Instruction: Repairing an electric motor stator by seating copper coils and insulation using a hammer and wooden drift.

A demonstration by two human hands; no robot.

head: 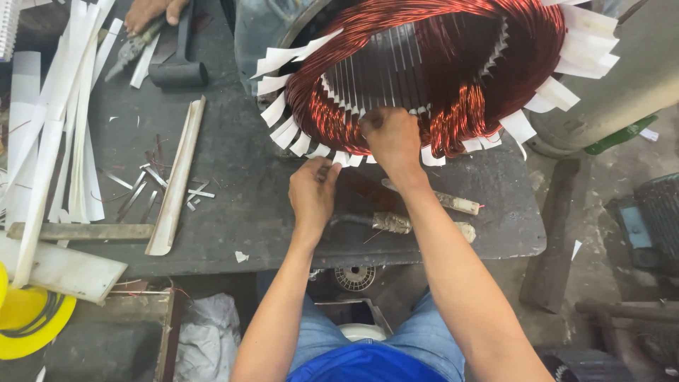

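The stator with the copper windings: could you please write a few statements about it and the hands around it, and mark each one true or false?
1. The right hand presses on the copper windings at the lower rim of the stator. True.
2. The left hand holds the black mallet. False: the mallet lies on the workbench, far from it; the left hand is at the white paper slips on the rim.
3. The windings are blue. False: they are reddish copper.
4. Another person's hand shows at the top left. True.
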